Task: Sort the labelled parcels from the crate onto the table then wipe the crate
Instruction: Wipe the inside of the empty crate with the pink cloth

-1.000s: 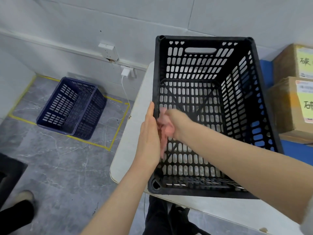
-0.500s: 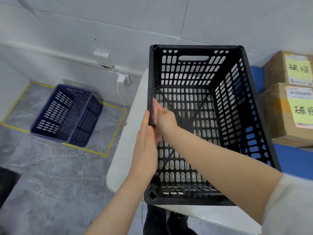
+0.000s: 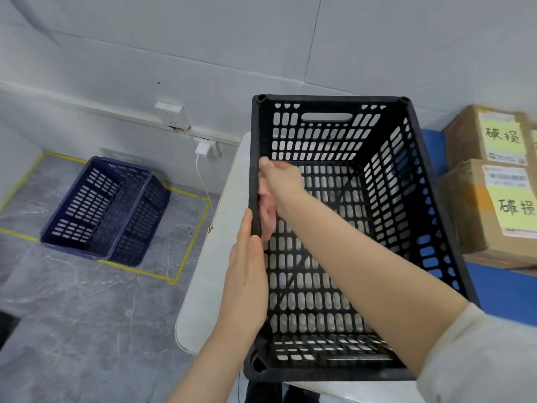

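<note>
While wiping inside the black crate [image 3: 319,135], holds a pink cloth [image 3: 267,212] in the right hand [image 3: 280,181], bunched against the inner face of the left wall. Grip judged, not plainly seen, with those fingers blurred and mostly hidden behind the back of the hand. Braces the same wall from outside with the left hand [image 3: 247,271], fingers straight and together, palm flat on the plastic, just nearer the body than the cloth.

Stands on the white table [image 3: 215,257] with its long axis running away from the body, so that the wiped wall stretches lengthwise ahead of and behind both sets of fingertips. Leaves a short run of wall ahead of the cloth before the far corner, and a longer run back toward the body. Shows no parcels inside, hence open room to the right of the right fingers and below them.

Sits close to the table's edge, just left of the left fingers; probably calls for steady counter-pressure there against sliding. Labelled parcels [image 3: 491,210] stacked well right of the right fingers, beyond the opposite wall. Blue crate [image 3: 104,210] on the floor, far left of the left hand.
</note>
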